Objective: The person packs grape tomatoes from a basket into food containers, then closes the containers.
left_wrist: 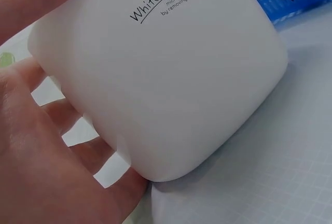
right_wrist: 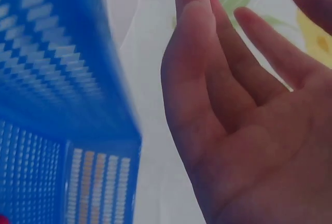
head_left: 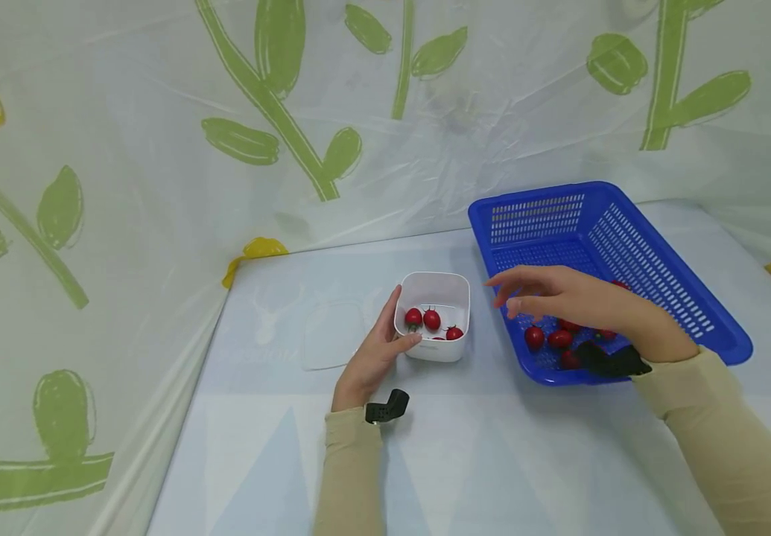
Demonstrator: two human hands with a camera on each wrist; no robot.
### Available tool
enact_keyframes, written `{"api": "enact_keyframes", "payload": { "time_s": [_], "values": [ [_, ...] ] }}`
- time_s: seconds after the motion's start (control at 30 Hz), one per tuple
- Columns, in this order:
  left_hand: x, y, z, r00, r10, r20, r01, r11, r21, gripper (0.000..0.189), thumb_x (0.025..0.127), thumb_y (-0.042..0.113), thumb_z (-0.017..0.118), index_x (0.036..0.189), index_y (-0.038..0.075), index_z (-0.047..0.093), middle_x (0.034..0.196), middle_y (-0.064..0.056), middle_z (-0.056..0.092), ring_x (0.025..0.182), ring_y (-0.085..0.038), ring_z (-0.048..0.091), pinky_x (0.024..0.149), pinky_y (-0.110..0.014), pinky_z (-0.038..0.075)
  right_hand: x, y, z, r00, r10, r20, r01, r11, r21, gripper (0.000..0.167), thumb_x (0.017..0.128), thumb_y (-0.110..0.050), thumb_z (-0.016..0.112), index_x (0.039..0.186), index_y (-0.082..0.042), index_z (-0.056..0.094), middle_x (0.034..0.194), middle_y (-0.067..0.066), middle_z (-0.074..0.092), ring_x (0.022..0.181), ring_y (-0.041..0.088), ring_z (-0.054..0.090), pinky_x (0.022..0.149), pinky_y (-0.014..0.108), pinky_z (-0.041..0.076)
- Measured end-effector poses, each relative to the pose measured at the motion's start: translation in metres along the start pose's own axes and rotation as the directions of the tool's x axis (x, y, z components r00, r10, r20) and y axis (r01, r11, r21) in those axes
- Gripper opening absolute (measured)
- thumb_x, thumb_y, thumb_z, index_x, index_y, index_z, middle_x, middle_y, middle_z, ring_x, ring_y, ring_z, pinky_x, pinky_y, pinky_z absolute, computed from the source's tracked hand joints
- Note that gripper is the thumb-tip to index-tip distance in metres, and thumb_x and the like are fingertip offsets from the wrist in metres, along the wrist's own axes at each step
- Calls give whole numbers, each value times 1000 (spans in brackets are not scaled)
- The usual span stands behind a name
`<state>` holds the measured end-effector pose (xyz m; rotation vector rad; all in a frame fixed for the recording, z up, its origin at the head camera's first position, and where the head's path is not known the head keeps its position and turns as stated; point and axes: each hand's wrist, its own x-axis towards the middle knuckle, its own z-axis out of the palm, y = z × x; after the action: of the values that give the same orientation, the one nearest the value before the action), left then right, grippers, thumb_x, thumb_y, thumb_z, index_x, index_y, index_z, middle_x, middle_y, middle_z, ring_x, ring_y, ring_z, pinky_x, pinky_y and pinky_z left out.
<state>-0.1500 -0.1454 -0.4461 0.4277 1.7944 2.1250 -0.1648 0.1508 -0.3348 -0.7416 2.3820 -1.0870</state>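
Observation:
A square white plastic container (head_left: 433,351) stands on the table with several cherry tomatoes (head_left: 432,320) inside. My left hand (head_left: 376,357) holds its left side, thumb at the front rim and fingers along the wall. In the left wrist view the container's printed side (left_wrist: 171,89) fills most of the picture. My right hand (head_left: 559,298) hovers above the left part of a blue plastic basket (head_left: 676,275), fingers loosely bent. Nothing shows between the fingers in the right wrist view. More cherry tomatoes (head_left: 560,339) lie in the basket's near part, some hidden by the right hand and wrist.
A pale, see-through square lid (head_left: 333,335) lies flat on the table left of the container. Behind the table hangs a white sheet (head_left: 398,171) with a leaf print. The basket's raised rim (head_left: 502,313) stands between its tomatoes and the container.

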Motion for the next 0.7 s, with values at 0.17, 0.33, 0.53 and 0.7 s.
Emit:
{"api": "enact_keyframes", "payload": {
  "time_s": [0.17, 0.33, 0.53, 0.7],
  "values": [
    [0, 2, 1, 1000, -24, -17, 24, 1000, 13, 81, 85, 7, 57, 144, 25, 5, 149, 5, 0, 135, -15, -3, 106, -45, 3, -2, 16, -15, 998, 32, 51, -32, 999, 2, 38, 89, -33, 52, 125, -22, 48, 111, 0, 57, 99, 16, 54, 82, 40, 44],
    [0, 1, 1, 1000, -24, -16, 25, 1000, 10, 80, 86, 6, 56, 145, 24, 4, 149, 4, -1, 135, -17, -4, 105, -46, 2, -4, 33, -29, 995, 62, 81, -62, 998, -6, 35, 89, -33, 52, 123, -26, 51, 110, -2, 57, 97, 17, 56, 79, 39, 46],
    [1, -1, 0, 1000, -16, -4, 16, 1000, 2, 81, 85, 10, 58, 144, 26, 4, 149, 4, -2, 135, -17, -5, 105, -47, 2, -8, 56, -42, 992, 106, 74, -104, 994, -26, 37, 88, -33, 54, 124, -26, 51, 114, 1, 57, 95, 21, 57, 78, 37, 47],
    [1, -2, 0, 1000, -2, 1, 2, 1000, -13, 81, 85, 8, 56, 145, 25, 4, 149, 4, -1, 135, -18, -4, 105, -47, 3, -10, 72, -49, 989, 126, 76, -124, 992, -31, 42, 87, -33, 55, 126, -20, 48, 117, 10, 55, 100, 24, 54, 80, 38, 46]
  ]
}}
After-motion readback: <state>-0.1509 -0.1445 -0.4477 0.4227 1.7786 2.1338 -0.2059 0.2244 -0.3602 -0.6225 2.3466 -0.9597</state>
